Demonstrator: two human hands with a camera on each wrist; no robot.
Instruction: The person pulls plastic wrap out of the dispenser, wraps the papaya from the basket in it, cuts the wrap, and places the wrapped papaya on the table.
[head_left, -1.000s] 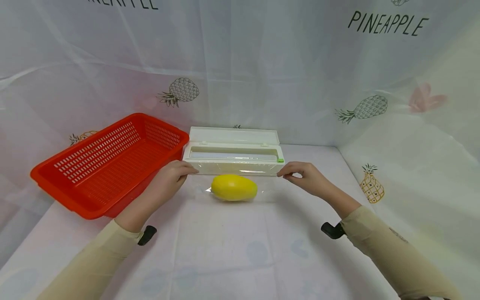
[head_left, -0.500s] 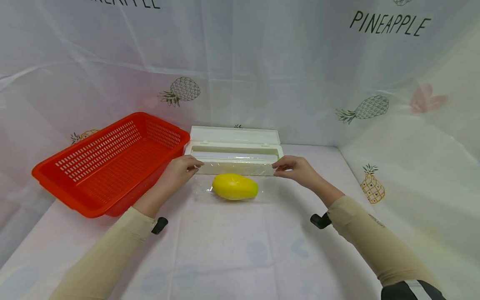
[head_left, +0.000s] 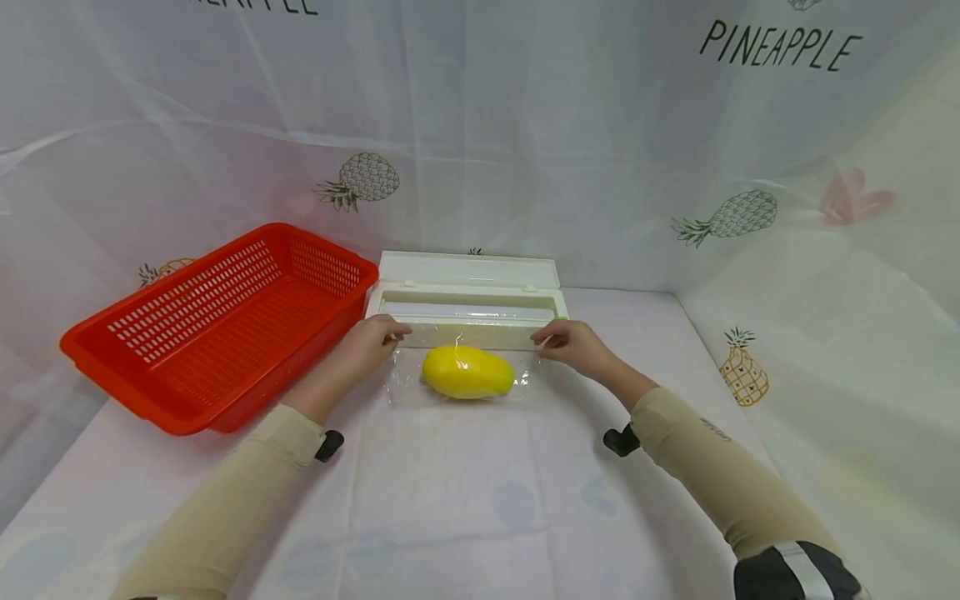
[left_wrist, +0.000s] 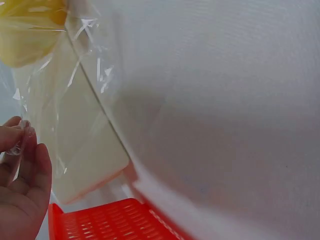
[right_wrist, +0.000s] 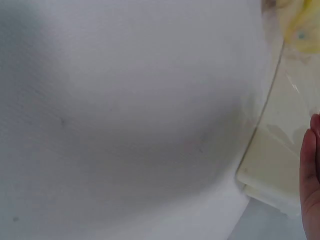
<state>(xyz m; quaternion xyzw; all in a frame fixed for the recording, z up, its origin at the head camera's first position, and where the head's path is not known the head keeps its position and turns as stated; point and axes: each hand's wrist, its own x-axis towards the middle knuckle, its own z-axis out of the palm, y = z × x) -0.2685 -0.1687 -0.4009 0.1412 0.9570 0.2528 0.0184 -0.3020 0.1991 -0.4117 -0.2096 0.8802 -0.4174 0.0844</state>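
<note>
A yellow oblong fruit (head_left: 468,372) lies on the table, covered by a sheet of clear cling film (head_left: 405,377) that shines and wrinkles around it. Behind it stands a white cling film dispenser (head_left: 468,268) with its lid raised and a roll inside. My left hand (head_left: 366,340) pinches one corner of the film near the dispenser's left front; the left wrist view shows the film (left_wrist: 60,95) bunched between thumb and fingers. On the other side my right hand (head_left: 576,346) pinches the opposite corner. Only the edge of that hand (right_wrist: 311,175) appears in the right wrist view.
A red slotted basket (head_left: 217,333) stands at the left, close beside my left forearm and the dispenser. A white cloth printed with pineapples (head_left: 742,215) hangs behind and to the right. White cloth covers the table (head_left: 450,492).
Both hands have moved inward, the right one farther to the left. The film has come off the dispenser's front and over the fruit. Basket and dispenser stay put.
</note>
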